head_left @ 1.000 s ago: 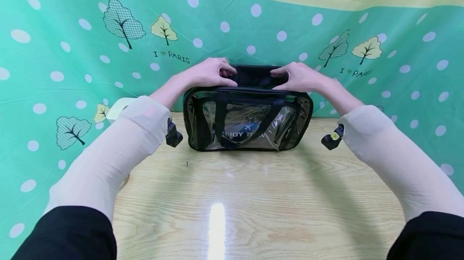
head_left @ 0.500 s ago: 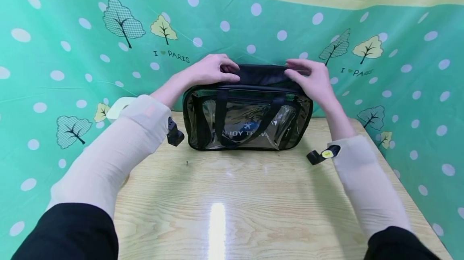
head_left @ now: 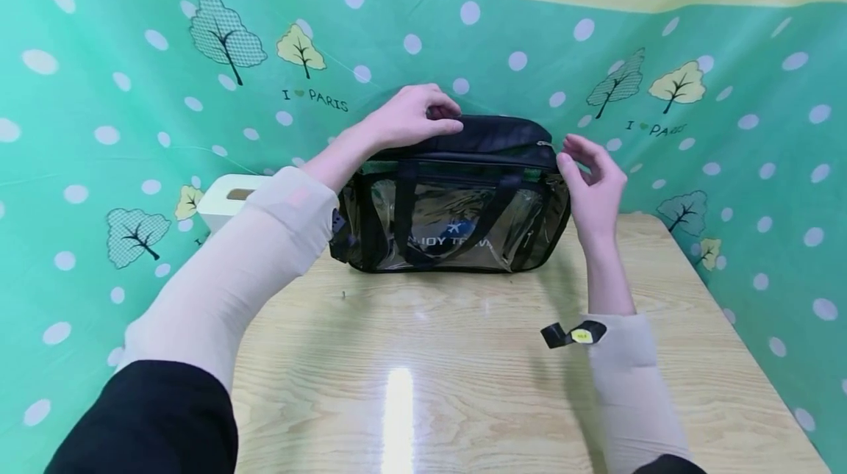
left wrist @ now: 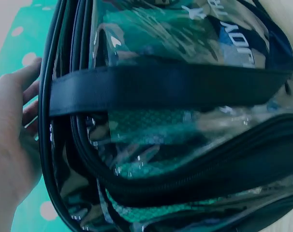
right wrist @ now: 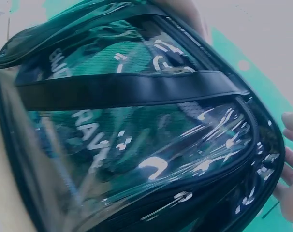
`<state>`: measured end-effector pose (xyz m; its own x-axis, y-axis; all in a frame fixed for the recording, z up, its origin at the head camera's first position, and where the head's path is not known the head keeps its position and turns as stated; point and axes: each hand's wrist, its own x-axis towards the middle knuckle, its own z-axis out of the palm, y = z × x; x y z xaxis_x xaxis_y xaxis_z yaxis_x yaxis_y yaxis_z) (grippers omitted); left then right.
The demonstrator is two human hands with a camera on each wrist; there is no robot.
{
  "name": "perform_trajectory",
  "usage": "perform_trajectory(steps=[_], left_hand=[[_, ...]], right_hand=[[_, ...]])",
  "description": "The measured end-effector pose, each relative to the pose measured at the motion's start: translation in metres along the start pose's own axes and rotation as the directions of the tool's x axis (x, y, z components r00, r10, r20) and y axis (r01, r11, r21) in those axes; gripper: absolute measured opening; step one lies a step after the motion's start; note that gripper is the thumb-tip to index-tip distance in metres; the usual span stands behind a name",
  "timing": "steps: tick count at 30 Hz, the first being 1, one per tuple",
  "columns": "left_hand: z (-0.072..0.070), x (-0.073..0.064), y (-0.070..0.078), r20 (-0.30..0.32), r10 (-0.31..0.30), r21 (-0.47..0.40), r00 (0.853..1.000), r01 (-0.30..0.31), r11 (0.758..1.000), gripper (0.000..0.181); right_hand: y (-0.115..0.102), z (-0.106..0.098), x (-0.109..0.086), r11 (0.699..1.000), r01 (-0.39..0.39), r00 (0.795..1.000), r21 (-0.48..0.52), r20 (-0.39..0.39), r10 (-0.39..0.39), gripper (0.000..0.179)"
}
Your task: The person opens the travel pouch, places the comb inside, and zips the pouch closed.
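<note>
Left hand [head_left: 410,117] and right hand [head_left: 595,198] are both held with fingers bent and thumb apart; nothing is seen pinched in either. Beyond the worktop [head_left: 503,386] a curtain [head_left: 370,26] is hung. Near the middle of the worktop's far edge the bag [head_left: 456,198] is stood upright, its long axis set left to right along that edge. From the right hand it is placed to the left, its right end just beside the fingertips; by the left hand its top is overhung, left of the middle. Whether that top is touched cannot be told. Through its clear front green patches [left wrist: 151,125] are shown, but contents cannot be made out. Toward the far left corner a white box [head_left: 215,198], its inside not visible, is partly hidden by a sleeve [head_left: 284,224]. Smallest, a zip pull [head_left: 544,143] is seen near the right hand.
</note>
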<state>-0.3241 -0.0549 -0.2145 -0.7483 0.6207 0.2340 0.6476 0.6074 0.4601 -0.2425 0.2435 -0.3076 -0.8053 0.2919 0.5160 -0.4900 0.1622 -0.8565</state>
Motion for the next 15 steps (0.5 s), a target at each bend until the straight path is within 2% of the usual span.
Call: perform_trajectory(steps=[7,15], left_hand=[[0.005,0.004,0.009,-0.026,0.017,-0.025,1.0,-0.018,1.0,0.036],[0.013,0.016,0.021,-0.078,0.056,0.032,0.995,-0.053,0.998,0.033]], right_hand=[[0.022,-0.008,-0.023,1.0,-0.021,0.999,0.004,-0.043,0.021,0.04],[0.047,-0.016,-0.039,0.998,-0.055,0.998,-0.005,-0.033,0.055,0.038]])
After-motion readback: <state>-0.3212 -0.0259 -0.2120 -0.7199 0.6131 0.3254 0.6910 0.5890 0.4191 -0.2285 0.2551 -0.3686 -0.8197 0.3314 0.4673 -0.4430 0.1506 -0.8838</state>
